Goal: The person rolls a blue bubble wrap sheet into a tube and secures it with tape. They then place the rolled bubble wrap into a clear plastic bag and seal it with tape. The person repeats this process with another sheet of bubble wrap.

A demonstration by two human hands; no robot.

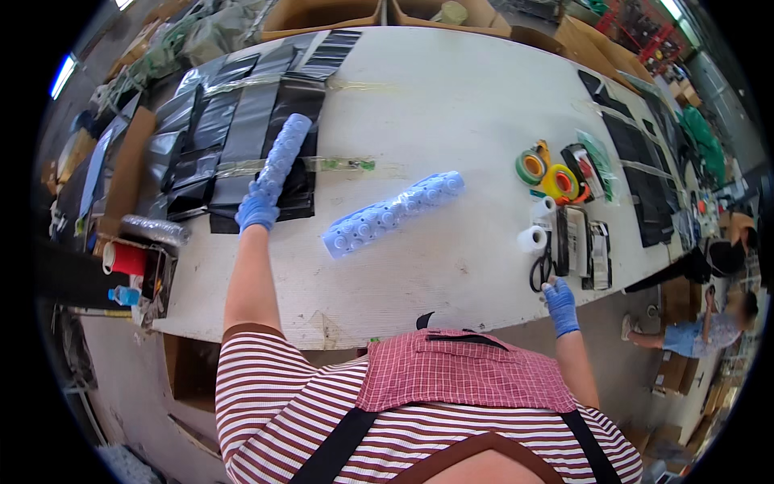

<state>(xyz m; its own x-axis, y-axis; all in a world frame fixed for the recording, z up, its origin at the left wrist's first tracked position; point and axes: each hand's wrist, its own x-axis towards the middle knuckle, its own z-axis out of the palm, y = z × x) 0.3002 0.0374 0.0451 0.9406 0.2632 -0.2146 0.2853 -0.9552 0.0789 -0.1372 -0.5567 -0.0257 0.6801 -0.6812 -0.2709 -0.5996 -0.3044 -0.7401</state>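
My left hand, in a blue glove, is closed round the lower end of a rolled light-blue bumpy plastic mat. The roll lies across or just above flat black plastic bags on the left; I cannot tell if it touches them. A second rolled mat, pale blue with round suction-cup shapes, rests on the middle of the table. At the right front edge is my right hand, also gloved, its fingers stretched toward black-handled scissors and holding nothing that I can see.
Tape rolls, small white rolls and dark-and-white packs cluster on the table's right. More black bags lie beyond. Cardboard boxes line the far edge. A red spool stands at left. Another person is at far right.
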